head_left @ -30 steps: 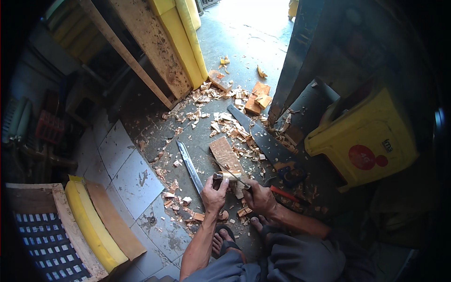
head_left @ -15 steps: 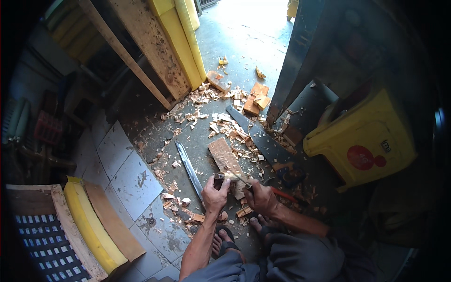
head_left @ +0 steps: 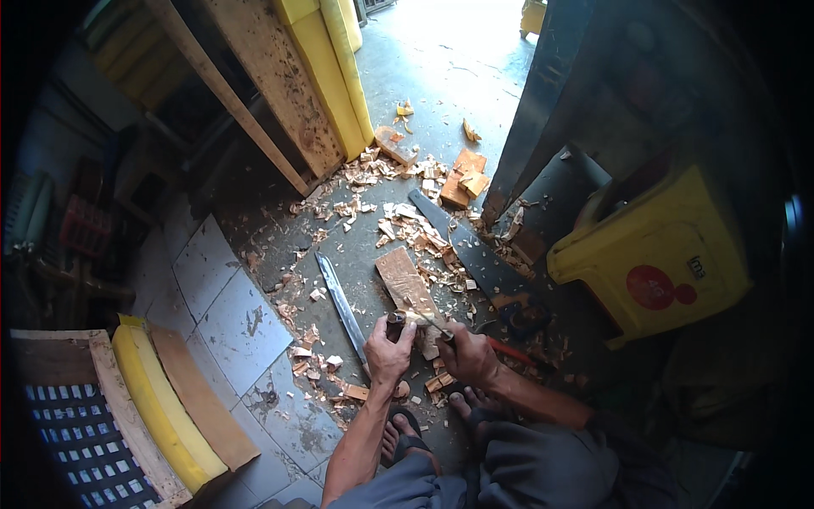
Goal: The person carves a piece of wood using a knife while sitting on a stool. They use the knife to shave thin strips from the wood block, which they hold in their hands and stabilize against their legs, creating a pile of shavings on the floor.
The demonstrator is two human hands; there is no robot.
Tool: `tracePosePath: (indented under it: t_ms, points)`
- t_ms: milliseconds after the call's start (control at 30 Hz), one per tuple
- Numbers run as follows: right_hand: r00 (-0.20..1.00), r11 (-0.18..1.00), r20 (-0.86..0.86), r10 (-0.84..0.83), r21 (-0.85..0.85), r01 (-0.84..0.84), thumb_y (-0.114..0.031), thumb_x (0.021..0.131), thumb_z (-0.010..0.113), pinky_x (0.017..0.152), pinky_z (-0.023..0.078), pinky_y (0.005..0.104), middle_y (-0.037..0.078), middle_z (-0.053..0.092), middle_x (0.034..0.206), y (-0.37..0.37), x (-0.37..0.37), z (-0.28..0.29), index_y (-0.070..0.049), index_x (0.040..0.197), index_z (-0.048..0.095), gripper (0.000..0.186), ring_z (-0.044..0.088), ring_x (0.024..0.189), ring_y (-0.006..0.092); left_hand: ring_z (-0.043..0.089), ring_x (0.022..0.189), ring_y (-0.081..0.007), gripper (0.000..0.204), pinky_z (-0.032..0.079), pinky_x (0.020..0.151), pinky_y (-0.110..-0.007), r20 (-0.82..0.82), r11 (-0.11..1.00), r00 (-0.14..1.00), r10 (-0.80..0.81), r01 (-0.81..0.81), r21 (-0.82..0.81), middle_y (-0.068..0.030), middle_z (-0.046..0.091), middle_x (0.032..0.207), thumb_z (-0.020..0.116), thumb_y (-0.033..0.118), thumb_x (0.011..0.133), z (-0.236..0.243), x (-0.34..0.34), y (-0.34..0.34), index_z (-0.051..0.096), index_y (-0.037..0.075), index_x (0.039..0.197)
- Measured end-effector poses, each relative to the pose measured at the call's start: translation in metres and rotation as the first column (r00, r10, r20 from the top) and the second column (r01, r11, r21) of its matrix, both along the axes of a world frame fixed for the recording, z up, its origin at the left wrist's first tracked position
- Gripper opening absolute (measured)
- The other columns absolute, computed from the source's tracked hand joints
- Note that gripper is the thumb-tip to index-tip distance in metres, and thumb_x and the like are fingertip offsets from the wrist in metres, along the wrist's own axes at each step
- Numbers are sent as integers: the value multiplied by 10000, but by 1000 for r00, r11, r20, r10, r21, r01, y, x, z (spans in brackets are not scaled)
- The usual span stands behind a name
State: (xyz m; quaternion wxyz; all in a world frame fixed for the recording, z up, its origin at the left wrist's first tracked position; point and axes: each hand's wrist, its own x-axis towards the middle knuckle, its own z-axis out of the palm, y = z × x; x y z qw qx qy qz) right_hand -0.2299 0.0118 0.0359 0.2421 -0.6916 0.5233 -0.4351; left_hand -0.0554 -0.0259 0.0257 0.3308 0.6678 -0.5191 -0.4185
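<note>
My left hand (head_left: 388, 353) is closed around a small piece of wood (head_left: 415, 318), pale on its right side and with a dark brown rounded end by the thumb. In my right hand (head_left: 468, 352) is a thin-bladed metal tool (head_left: 436, 323), its blade slanting up to the left against the pale wood; whether it is a knife or a file cannot be made out. Both hands meet just above a flat wooden block (head_left: 404, 276) on the floor. A long machete-like blade (head_left: 341, 304) lies left of my left hand, its lower end hidden behind that hand.
A handsaw (head_left: 471, 254) lies right of the block among wood shavings (head_left: 407, 225). Something with a red handle (head_left: 509, 350) is beside my right wrist. A yellow plastic stool (head_left: 653, 254) lies tipped at the right. Wooden frames with yellow padding (head_left: 161, 390) stand at the left.
</note>
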Motion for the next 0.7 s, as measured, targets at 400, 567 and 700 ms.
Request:
tracePosePath:
  t_ms: [400,567,700]
  points:
    - [930,882,-348,120,468,62,-250,980,577,626,520,545,247,664,849,5,-6,-13,-11,1107,469,291,658,718,454,737,774,-235,311,570,703,-364,4,998,1000,0,0,-70,-148,744,850,764,255,861,4,-5,10,686,15,1044]
    - [999,993,19,48,109,-50,-253,995,555,606,511,544,255,662,814,8,-4,-2,-19,1038,455,258,665,713,450,734,759,-234,305,569,696,-356,-5,997,1000,-25,25,-76,-144,744,839,770,243,855,6,-6,8,683,12,1034]
    - [918,848,-376,128,521,95,-278,1009,537,591,517,529,250,674,799,-3,-8,1,-39,1034,472,249,674,709,442,732,757,-230,306,569,700,-355,62,996,997,-53,57,-64,-144,743,840,778,237,847,6,-10,5,682,13,1032]
